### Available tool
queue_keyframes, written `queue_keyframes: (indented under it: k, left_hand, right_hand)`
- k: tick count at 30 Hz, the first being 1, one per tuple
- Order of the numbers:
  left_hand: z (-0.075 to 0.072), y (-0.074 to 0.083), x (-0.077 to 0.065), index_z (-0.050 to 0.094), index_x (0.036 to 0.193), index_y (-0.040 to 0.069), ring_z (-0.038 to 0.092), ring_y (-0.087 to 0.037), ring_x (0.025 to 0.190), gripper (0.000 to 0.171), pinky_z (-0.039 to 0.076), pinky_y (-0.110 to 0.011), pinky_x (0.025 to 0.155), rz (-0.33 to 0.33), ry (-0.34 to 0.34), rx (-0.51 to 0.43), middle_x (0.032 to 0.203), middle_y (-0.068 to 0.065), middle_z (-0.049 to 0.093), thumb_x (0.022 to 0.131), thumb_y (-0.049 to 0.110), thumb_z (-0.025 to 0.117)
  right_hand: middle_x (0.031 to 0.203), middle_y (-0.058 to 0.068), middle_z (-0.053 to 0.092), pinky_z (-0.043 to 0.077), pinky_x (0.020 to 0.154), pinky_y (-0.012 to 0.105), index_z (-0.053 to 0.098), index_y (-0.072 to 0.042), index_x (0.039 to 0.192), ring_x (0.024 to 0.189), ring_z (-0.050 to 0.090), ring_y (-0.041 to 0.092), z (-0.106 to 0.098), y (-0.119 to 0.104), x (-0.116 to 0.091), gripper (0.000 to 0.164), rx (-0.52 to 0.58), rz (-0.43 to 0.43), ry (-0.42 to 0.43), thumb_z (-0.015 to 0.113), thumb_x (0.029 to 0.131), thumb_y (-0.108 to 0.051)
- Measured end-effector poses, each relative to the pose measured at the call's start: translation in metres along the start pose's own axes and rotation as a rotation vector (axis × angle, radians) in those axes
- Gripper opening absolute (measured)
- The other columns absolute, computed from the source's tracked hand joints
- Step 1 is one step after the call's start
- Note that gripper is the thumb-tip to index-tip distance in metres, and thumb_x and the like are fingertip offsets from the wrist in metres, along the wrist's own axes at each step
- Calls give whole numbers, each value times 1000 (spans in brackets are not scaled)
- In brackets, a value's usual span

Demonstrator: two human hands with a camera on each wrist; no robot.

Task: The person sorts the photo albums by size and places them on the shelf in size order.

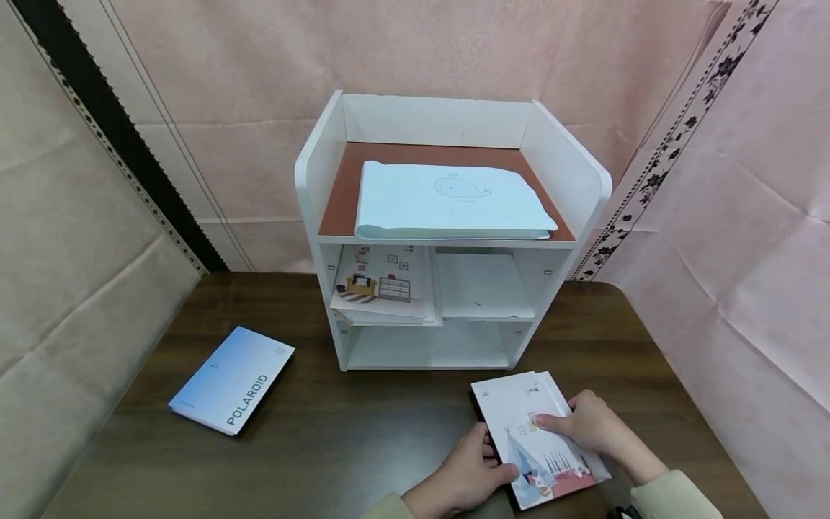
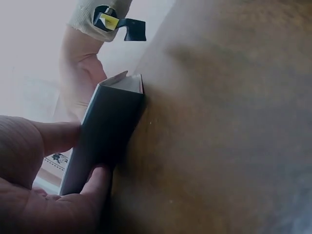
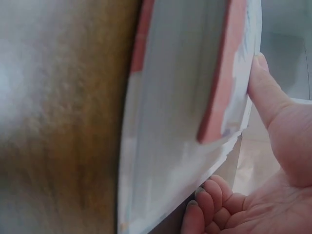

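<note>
While left fingers (image 1: 486,441) and right fingers (image 1: 587,401) grip the book (image 1: 535,445) | cover (image 1: 507,401) white, blue-and-pink printed — spine (image 2: 109,131) dark

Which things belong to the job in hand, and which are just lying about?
In hand:
illustrated book, held by left hand and right hand

Apparently uninvolved:
blue POLAROID book
white shelf unit
pale-blue whale-print item on top
printed stack below it
</note>
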State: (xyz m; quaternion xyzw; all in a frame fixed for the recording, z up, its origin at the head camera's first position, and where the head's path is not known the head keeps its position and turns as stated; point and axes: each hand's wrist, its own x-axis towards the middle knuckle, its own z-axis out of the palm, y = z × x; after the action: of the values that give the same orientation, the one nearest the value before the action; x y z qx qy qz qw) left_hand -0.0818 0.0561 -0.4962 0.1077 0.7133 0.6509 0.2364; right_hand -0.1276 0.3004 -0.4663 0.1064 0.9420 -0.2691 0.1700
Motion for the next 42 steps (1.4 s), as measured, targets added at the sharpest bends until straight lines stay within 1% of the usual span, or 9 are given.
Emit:
queue_keyframes:
  k: [6, 12, 17, 21, 24, 26, 30, 37, 42]
  left_hand:
    - [1, 3, 1, 46, 121, 6, 61, -15, 96, 47, 52, -28, 80, -18, -15, 30, 105, -4, 54, 83, 6, 75]
    - [1, 1, 4, 47, 120, 7, 57, -17, 95, 46, 50, -34, 83, -60, 8, -10, 103, -4, 54, 83, 8, 75]
    - [-4, 0, 6, 50, 114, 8, 56, -18, 91, 40, 48, -37, 80, -118, 13, -13, 98, -4, 55, 84, 15, 75]
    - [-12, 4, 5, 54, 111, 7, 60, -16, 85, 33, 49, -34, 77, -144, -21, -43, 94, -3, 60, 86, 16, 73]
    - [-20, 7, 3, 57, 113, 8, 62, -14, 86, 29, 49, -32, 79, -136, -68, -73, 95, -1, 64, 88, 14, 71]
    - [-25, 9, 2, 58, 117, 9, 64, -15, 90, 28, 50, -34, 82, -123, -123, -127, 99, -1, 66, 90, 11, 67]
    - [-32, 13, -3, 57, 124, 10, 66, -20, 93, 30, 55, -39, 80, -95, -188, -224, 104, -3, 68, 94, 7, 61]
    - [-41, 25, -14, 48, 129, 10, 66, -20, 93, 37, 55, -40, 79, -49, -162, -200, 106, -5, 63, 94, 7, 61]
    - [-48, 31, -21, 47, 130, 8, 65, -21, 94, 39, 55, -42, 80, -34, -165, -205, 108, -6, 61, 94, 7, 61]
  right_hand:
    - [81, 13, 57, 49, 56, 33, 52, 15, 106, 66, 58, 20, -1, -1, 0, 97, 31, 20, -21, 78, 63, -68]
    - [86, 15, 55, 50, 59, 33, 46, 18, 111, 70, 57, 20, -4, -2, -1, 100, 59, 3, -30, 78, 65, -65]
    - [83, 12, 58, 51, 57, 34, 50, 16, 112, 66, 59, 19, -6, -4, -7, 88, 129, -9, -38, 77, 73, -59]
    - [80, 9, 58, 49, 55, 33, 57, 6, 106, 65, 58, 19, -7, -5, -12, 71, 167, -7, -37, 73, 78, -57]
    - [81, 7, 58, 48, 56, 33, 59, -1, 103, 67, 58, 19, -6, -7, -16, 57, 219, -45, -39, 72, 82, -53]
    - [82, 7, 59, 49, 55, 33, 57, -3, 105, 67, 59, 20, -4, -9, -17, 53, 268, -89, -50, 71, 84, -49]
    - [83, 10, 65, 53, 55, 37, 50, -2, 116, 68, 65, 26, -3, -13, -18, 56, 400, -160, -103, 69, 88, -46]
    - [92, 16, 69, 57, 59, 45, 41, 2, 124, 74, 69, 35, -3, -19, -22, 56, 595, -253, -136, 67, 91, -37]
    - [94, 16, 70, 57, 60, 46, 43, 1, 126, 75, 69, 35, -3, -25, -26, 55, 616, -290, -111, 69, 91, -33]
